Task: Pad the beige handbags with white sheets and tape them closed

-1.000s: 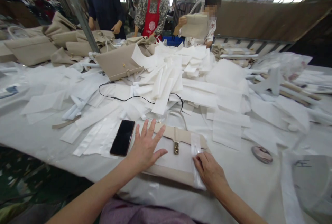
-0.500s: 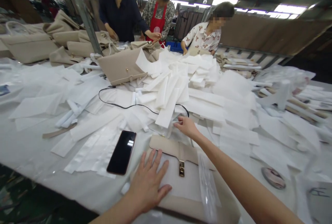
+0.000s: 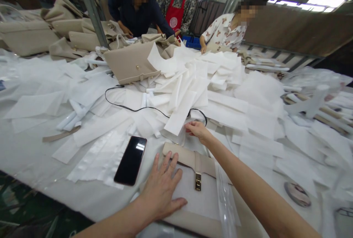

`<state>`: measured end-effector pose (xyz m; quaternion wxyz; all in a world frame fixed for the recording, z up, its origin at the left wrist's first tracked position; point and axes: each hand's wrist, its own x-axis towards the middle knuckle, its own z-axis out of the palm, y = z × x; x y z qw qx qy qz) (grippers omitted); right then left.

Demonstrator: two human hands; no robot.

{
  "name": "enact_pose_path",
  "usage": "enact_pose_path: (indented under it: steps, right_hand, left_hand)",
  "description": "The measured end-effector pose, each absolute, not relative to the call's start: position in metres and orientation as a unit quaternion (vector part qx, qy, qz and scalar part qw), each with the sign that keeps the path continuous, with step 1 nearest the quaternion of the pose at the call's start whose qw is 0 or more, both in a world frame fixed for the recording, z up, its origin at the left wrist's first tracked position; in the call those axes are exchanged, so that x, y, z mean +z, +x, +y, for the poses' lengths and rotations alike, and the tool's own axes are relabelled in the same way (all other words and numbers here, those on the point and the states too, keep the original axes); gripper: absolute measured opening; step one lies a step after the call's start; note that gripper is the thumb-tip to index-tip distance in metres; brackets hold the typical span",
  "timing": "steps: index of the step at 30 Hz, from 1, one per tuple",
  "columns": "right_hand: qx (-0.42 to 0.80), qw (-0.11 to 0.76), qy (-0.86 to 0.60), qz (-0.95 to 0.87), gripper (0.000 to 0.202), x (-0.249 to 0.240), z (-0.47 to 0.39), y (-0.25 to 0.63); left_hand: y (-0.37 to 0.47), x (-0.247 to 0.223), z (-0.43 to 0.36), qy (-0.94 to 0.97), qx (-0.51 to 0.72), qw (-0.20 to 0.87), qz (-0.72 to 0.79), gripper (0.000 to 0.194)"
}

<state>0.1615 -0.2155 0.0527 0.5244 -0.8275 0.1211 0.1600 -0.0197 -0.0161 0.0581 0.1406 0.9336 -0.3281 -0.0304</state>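
Observation:
A beige handbag (image 3: 205,164) lies flat in front of me, its gold turn-lock on a strap over the flap. My left hand (image 3: 162,190) rests on its left part with fingers spread. Thin white sheet covers part of the bag's front, and a clear plastic strip (image 3: 226,201) runs down its right side. Beyond the bag's top edge, my right hand (image 3: 196,129) is closed in a pinch beside the white paper strips. Whatever is between those fingertips is too small to make out; something thin and clear seems to hang below them.
A black phone (image 3: 130,161) lies left of the bag. White paper strips (image 3: 176,116) are heaped ahead, crossed by a thin black cord (image 3: 135,110). Behind stands another beige bag (image 3: 129,63) near a metal post (image 3: 92,10). Several co-workers (image 3: 226,28) stand across the table.
The view has tilted down slightly. Both my hands keep nearly the same places on and above the bag. The co-worker in the dark top has leaned forward and lowered an outstretched arm.

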Motion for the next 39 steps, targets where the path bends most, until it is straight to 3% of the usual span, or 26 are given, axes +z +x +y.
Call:
enact_pose_path:
  steps: [9,26,39]
  right_hand:
    - [0.178,0.575,-0.797,0.054,0.04,0.065,-0.22,0.143]
    - [0.055,0.49,-0.87,0.006,0.015,0.077,-0.213,0.207]
    - [-0.053,0.454,-0.889,-0.007,0.013,0.172,-0.199,0.218]
  left_hand:
    - [-0.019,0.052,-0.013,0.927,-0.074,0.169,-0.326,0.076]
    - [-0.016,0.049,-0.01,0.92,-0.094,0.188,-0.331,0.075]
    - [-0.015,0.05,-0.008,0.918,-0.1,0.193,-0.332,0.073]
